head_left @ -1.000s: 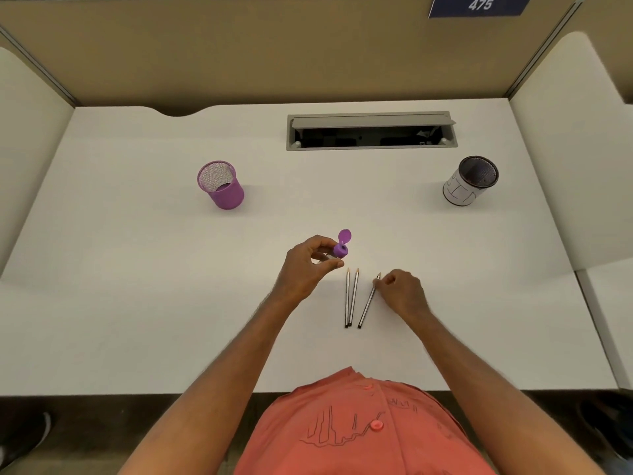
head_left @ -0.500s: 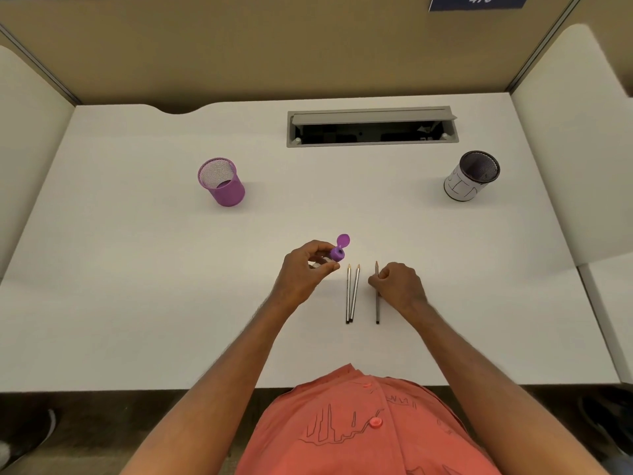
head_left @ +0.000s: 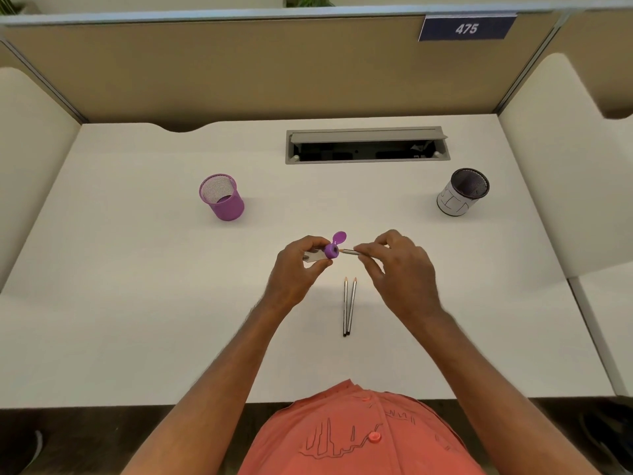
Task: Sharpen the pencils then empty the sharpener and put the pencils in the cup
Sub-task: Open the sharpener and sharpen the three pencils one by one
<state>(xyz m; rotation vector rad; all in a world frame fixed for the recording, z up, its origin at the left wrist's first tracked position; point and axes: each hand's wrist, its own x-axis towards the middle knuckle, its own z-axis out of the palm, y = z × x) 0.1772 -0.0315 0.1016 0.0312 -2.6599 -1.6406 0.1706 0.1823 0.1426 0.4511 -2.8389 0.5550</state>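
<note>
above the white desk (head_left: 137,303), the left hand (head_left: 294,269) pinches the purple sharpener (head_left: 329,250), flap lid up, while the right hand (head_left: 400,269) grips a pencil (head_left: 349,252), its tip at the sharpener's hole. two pencils (head_left: 348,306) lie just below, purple mesh cup (head_left: 222,197) well apart.

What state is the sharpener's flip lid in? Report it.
Open. The purple lid stands flipped up off the sharpener, held in the left hand, its hole exposed.
</note>
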